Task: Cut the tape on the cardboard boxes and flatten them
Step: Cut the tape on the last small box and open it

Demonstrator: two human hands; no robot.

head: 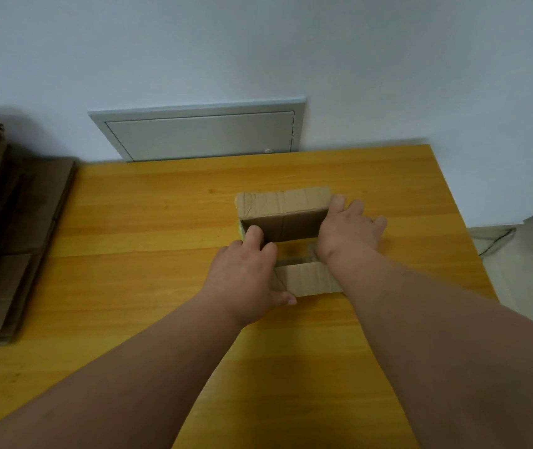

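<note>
Box point(283, 218): open cardboard, bare tabletop showing through it, creased tape on its far flap; sits right of the table's middle.
Left hand point(245, 270): fingers curled over the box's left wall.
Right hand point(348, 231): fingers straight against the right wall.
Table point(148, 222): wide bare wood left of the box.
Cardboard stack point(2, 238): at the left edge.

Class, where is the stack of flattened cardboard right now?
In the head view, the flattened cardboard stack lies at the table's far left edge, apart from both hands.
</note>
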